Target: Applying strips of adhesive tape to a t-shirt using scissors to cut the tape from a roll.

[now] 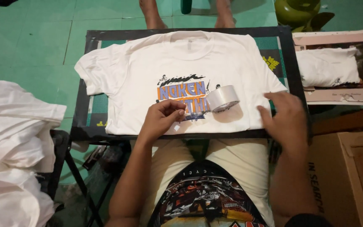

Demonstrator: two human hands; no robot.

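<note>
Left hand (pixel 161 119) grip pinched on clear tape strip (pixel 192 108) from tape roll (pixel 223 98), right hand (pixel 284 119) flat, open, on white T-shirt (pixel 139 71).

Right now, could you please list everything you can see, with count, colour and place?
T-shirt: one, white with a blue and orange print, spread flat on the board.
Tape roll: one, clear, on the T-shirt, its strip running to the left hand.
Board: one, black-edged, under the T-shirt.
Folded shirt: one, white, on a box to the right.
Cloth pile: one, white, at the left.
Carton: one, brown, lower right.
Feet: two, another person's, beyond the board.
Left hand: pinching the tape end.
Right hand: resting on the T-shirt's right edge.
</note>
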